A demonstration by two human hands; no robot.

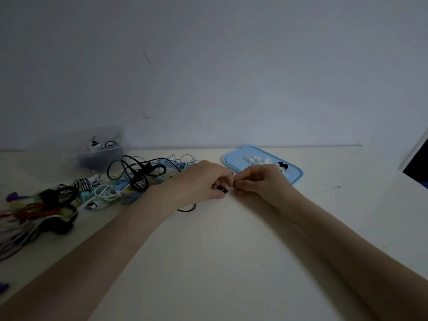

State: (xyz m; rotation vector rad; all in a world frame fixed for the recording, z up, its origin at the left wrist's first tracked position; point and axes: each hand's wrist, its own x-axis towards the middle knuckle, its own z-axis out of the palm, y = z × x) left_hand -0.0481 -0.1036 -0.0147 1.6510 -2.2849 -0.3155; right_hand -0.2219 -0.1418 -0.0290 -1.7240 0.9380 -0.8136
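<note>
Two hands meet, forearms flat on the table (231,256). Left hand (203,179) curls round one black earbud (222,189). Right hand (259,179) pinches its end, fingertips together. One cord (188,208) trails at 7 o'clock. One blue lid (294,173) with ear tips (257,159), count unclear, sits at 2. Earphone pile (104,191) and one clear box (69,154) sit at 9–10.
</note>
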